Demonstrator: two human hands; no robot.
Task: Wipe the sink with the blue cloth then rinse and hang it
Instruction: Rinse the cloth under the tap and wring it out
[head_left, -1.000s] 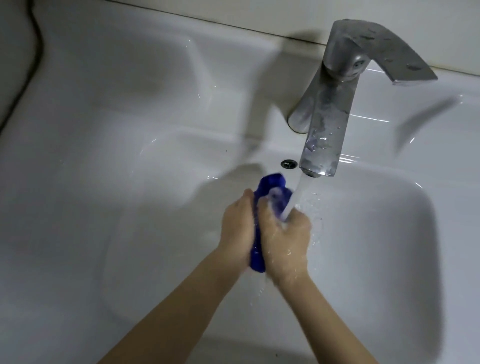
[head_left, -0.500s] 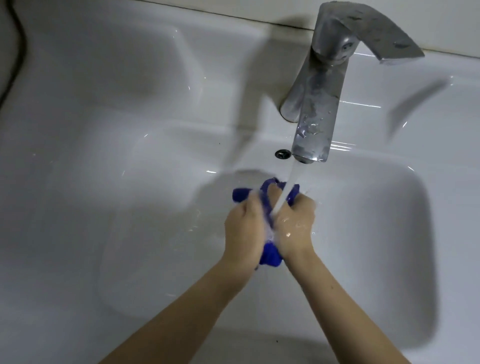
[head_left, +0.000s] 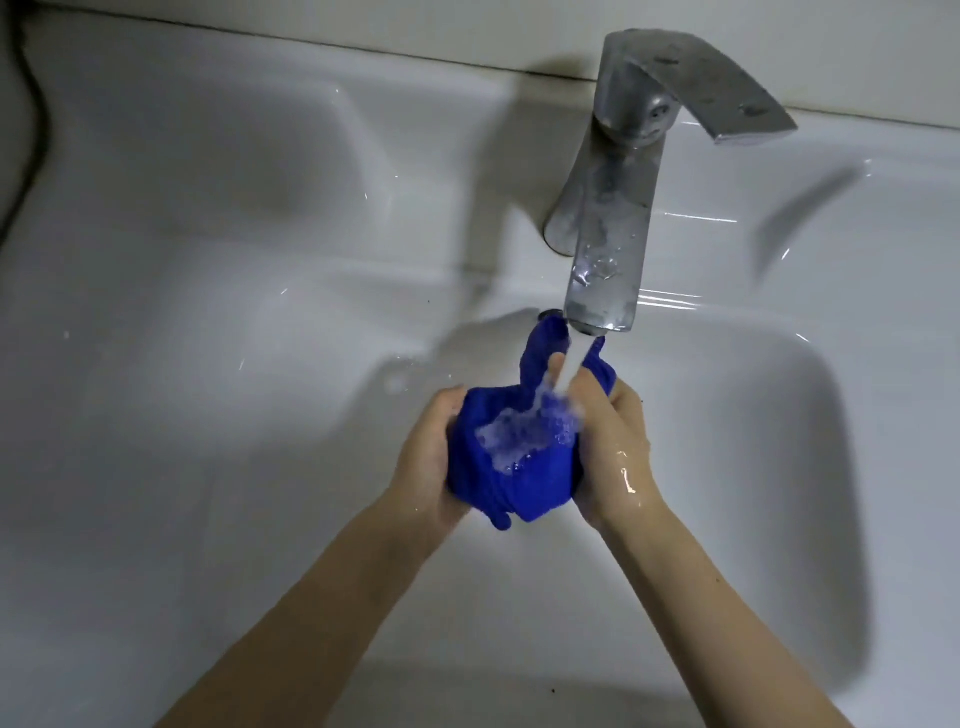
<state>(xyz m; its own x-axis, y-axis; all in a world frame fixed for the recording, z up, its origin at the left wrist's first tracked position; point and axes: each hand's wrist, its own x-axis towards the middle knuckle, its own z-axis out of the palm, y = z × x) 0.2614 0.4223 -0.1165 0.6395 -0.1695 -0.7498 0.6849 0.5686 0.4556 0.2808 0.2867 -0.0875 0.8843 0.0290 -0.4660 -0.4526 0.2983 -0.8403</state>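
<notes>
Cupping the bunched blue cloth (head_left: 511, 467) between them, the left hand (head_left: 426, 467) and right hand (head_left: 610, 447) grip it over the white ceramic sink (head_left: 753, 467). Water from the grey metal tap (head_left: 613, 208) foams on it, fingers mostly hidden behind folds.

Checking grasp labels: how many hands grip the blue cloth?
2: left hand on the bunched blue cloth's left side, right hand on its right.

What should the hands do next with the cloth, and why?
Probably squeeze the cloth under the stream. The left hand and right hand cup it bunched beneath the faucet, and foamy water pools on top, so rinsing looks unfinished.
</notes>
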